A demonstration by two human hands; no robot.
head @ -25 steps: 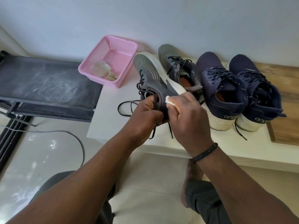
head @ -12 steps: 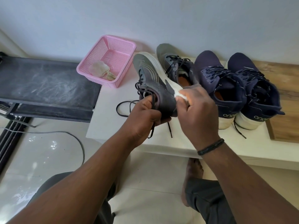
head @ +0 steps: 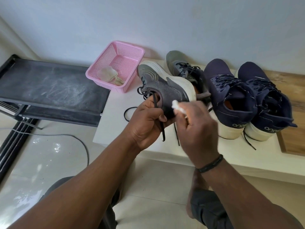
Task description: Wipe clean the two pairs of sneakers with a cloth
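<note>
gripping grey sneaker [head: 166, 86] left hand [head: 146, 123]; right hand [head: 198, 126] pressing cloth [head: 177, 107].

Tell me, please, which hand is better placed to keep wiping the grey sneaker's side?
The right hand: it pinches the white cloth against the grey sneaker, while the left hand grips that shoe.

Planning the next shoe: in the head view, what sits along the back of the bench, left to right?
Dusty black metal rack → pink perforated plastic basket holding a crumpled pale cloth → grey lace-up sneaker lying on the bench → first navy knit sneaker → second navy knit sneaker.
</note>
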